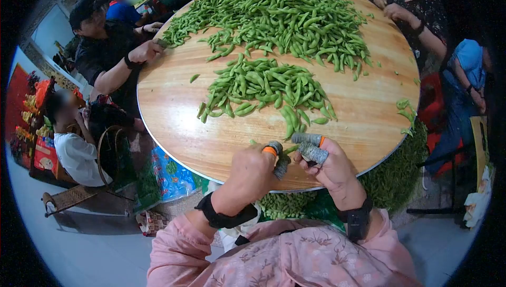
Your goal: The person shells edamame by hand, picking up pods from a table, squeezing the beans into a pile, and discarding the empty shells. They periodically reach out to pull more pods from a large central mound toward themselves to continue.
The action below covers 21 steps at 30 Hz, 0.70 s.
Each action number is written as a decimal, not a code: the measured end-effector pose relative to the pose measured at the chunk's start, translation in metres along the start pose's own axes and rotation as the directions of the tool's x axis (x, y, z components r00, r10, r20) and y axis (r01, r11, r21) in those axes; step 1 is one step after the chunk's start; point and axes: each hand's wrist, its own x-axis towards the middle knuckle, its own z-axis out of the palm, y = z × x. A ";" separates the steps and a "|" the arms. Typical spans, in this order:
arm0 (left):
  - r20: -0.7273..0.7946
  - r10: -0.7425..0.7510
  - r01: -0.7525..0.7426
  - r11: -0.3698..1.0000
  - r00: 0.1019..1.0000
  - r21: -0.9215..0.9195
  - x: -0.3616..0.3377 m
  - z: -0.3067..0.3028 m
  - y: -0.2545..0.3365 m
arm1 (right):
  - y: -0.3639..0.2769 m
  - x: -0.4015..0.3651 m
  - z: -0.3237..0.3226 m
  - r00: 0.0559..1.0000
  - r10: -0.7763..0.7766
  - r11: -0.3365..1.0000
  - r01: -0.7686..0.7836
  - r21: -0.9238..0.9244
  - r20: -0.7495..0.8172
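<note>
- pinching the pod [289,150] at the lower middle of the frame, just above the near rim of the tabletop [179,107], your left hand [250,173] has a narrow grip shut on one end of it. your right hand [329,168] is curled tight beside it, but this view does not show whether its grip has the pod.
- the pod hangs right over the rim. if the left pinch slips, it would likely drop past the tabletop into the green heap [284,205] below and be hard to tell from the rest.
- the finger guards [314,152] on both hands look thick and probably dull your touch. you could squeeze too hard and crush the pod, or too lightly and lose it.
- the near pile [263,89], mid-frame, lies just beyond your knuckles. a wide forward reach could sweep pods off its edge and scatter them across the tabletop.
- a few loose pods [406,110] sit close to the rim at the right of the frame. a bump against the tabletop might send them over.
- another person's hand [147,50] rests on the rim at the upper left, near the far pile [279,12]. stretching that far risks knocking into it.
</note>
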 end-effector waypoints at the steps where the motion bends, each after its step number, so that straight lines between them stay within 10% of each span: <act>1: 0.000 -0.003 0.003 1.000 1.000 -0.002 -0.001 -0.004 0.003 | 0.000 -0.001 0.000 1.000 0.003 1.000 -0.003 -0.001 0.000; 9: 0.308 0.066 0.164 0.731 0.949 -0.662 -0.012 0.000 -0.005 | -0.006 -0.015 0.005 0.987 -0.122 0.972 0.140 -0.189 0.105; 13: 0.346 -0.079 0.285 0.749 0.935 -0.599 -0.019 -0.008 0.010 | -0.006 -0.024 0.011 0.993 -0.119 0.975 0.115 -0.189 -0.010; 21: 0.066 0.029 -0.016 0.983 0.997 -0.183 -0.030 0.004 0.014 | -0.002 -0.033 0.007 0.994 -0.087 0.942 0.105 -0.320 0.070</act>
